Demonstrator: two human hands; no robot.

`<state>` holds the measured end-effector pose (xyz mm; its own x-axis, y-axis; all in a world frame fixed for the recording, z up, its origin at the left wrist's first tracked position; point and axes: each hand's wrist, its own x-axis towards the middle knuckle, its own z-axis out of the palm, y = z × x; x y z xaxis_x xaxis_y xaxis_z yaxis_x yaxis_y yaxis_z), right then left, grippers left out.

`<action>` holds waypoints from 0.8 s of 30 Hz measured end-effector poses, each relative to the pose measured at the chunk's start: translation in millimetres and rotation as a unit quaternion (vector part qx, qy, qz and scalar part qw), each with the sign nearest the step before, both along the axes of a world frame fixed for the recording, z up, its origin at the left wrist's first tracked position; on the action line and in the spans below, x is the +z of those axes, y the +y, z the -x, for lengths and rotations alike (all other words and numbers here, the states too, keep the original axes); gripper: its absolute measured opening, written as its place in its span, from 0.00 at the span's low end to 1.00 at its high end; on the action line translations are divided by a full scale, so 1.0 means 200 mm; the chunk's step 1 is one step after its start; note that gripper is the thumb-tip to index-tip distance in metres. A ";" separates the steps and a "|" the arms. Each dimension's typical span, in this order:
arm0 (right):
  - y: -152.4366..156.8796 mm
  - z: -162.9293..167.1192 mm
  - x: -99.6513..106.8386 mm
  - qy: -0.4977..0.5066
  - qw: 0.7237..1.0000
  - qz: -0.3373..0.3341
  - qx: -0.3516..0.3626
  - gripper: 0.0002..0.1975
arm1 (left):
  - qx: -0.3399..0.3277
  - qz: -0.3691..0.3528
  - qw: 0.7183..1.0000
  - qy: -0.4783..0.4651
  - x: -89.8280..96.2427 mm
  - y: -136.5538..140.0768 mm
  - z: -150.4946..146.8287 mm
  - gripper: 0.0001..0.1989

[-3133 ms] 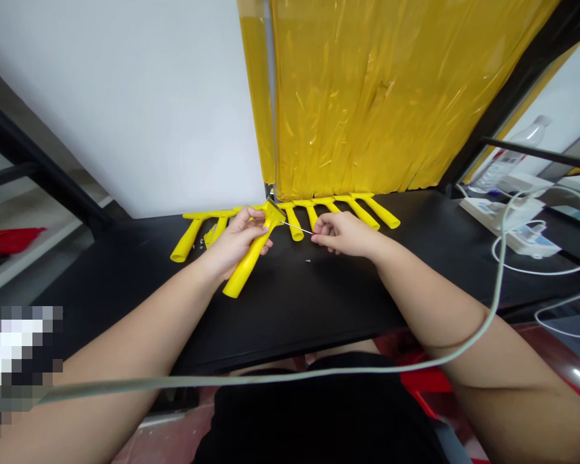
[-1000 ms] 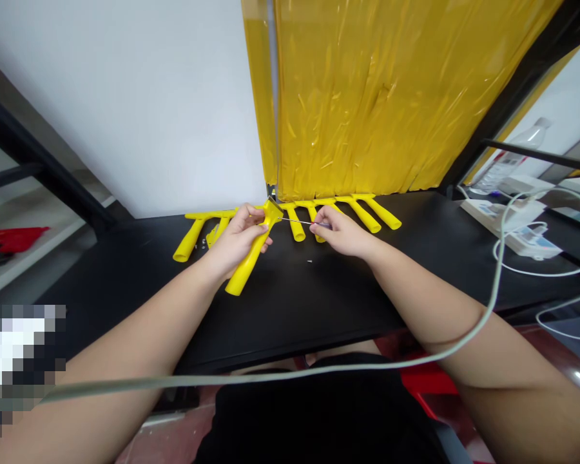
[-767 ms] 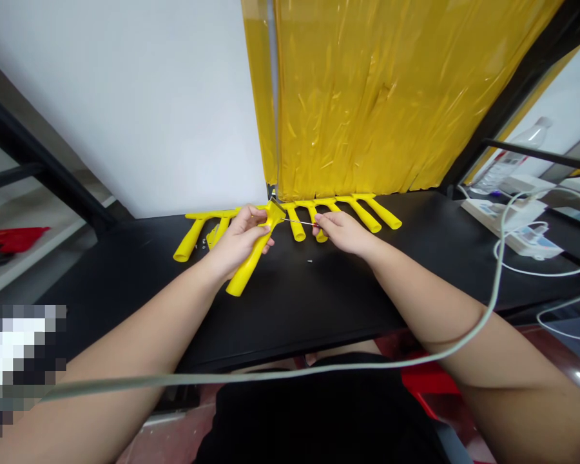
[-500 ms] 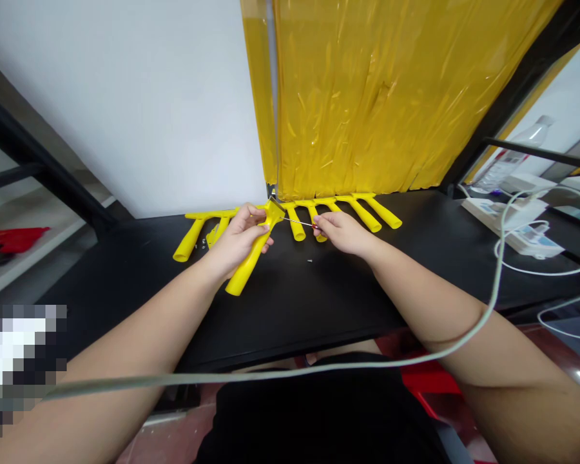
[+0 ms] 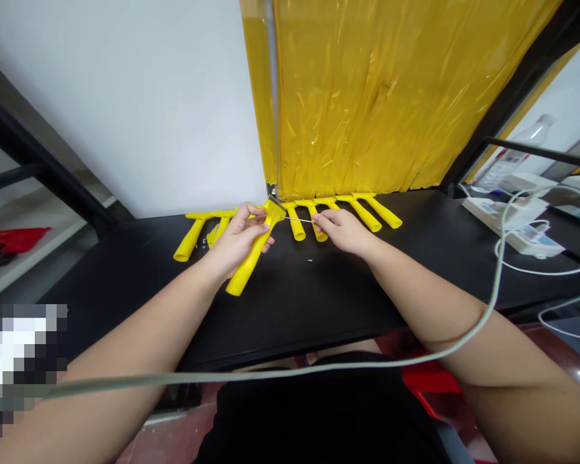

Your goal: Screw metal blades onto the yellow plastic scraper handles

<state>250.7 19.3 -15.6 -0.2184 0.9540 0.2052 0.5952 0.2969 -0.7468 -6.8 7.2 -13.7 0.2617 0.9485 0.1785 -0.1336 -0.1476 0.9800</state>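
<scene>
My left hand [image 5: 244, 235] is closed around a yellow scraper [image 5: 246, 267] with a tubular handle, tilted so that its open end points down toward me. A dark strip crosses its wide head at the top. In my right hand [image 5: 341, 231] is a screwdriver [image 5: 298, 220], its grip mostly hidden by my fingers. The thin metal shaft runs left, and its tip meets the scraper's head. A small screw [image 5: 310, 260] lies on the black table below the shaft.
Several similar yellow scrapers [image 5: 383, 212] lie along the table's back edge, with another [image 5: 189, 240] at left beside small screws [image 5: 203, 243]. A pale cable [image 5: 319, 369] hangs across the front. White devices [image 5: 517, 225] and a plastic bottle [image 5: 522, 151] stand at right.
My right fingers have shifted slightly on the screwdriver, and its red part no longer shows. The scraper and my left hand stay almost where they were.
</scene>
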 end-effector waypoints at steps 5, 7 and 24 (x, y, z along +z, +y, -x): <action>0.00 0.01 0.00 0.002 0.999 0.039 0.034 0.25 | -0.004 -0.025 1.000 0.010 -0.02 0.00 0.00 0.17; -0.01 0.01 -0.01 -0.020 0.999 0.006 0.033 0.23 | 0.005 -0.022 1.000 0.012 -0.02 0.00 -0.01 0.16; -0.05 0.03 0.01 0.323 0.865 0.344 0.172 0.24 | -0.047 -0.111 0.992 0.043 0.03 -0.01 0.05 0.15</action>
<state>245.2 9.8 -13.4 -0.5654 0.8002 -0.1999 -0.0469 -0.2731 -0.9608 -16.3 4.3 -7.8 0.3705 0.8587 0.3541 -0.0742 -0.3526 0.9328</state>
